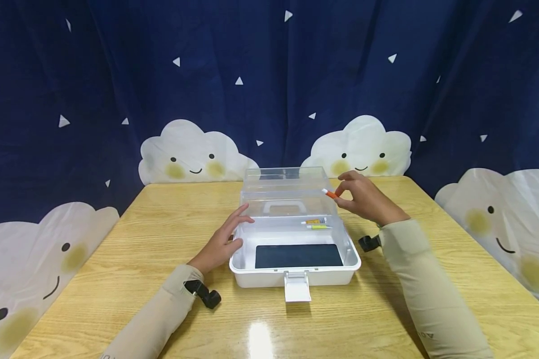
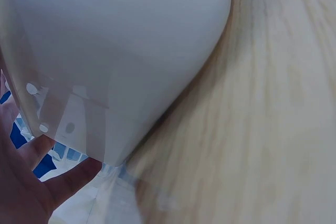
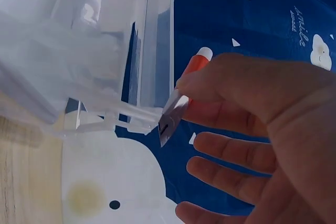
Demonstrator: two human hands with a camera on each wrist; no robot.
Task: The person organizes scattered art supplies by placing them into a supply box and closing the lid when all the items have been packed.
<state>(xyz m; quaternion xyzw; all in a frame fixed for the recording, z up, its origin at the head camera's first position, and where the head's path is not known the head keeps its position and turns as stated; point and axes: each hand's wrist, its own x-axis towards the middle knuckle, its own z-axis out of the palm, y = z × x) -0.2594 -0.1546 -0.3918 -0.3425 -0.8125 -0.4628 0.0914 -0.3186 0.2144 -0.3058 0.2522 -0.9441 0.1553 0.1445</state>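
Note:
A white plastic storage box (image 1: 296, 278) sits with its clear lid (image 1: 287, 180) swung back and its front latch (image 1: 297, 291) hanging down. Above the box's right rear side, my right hand (image 1: 364, 198) pinches a small orange tube with a white cap (image 3: 195, 65) between thumb and index finger; the other fingers are spread. My left hand (image 1: 222, 244) rests at the box's left side, fingers extended, with fingertips touching its edge. A yellow-orange tube (image 1: 313, 221) and a yellow-green tube (image 1: 318, 227) lie near the back, by the lid's hinge side.
On the box's floor is a flat dark rectangle (image 1: 298, 256). The box stands on a wooden table (image 1: 179, 214). Behind the table hangs a dark blue curtain (image 1: 269, 89) with white triangles and smiling clouds.

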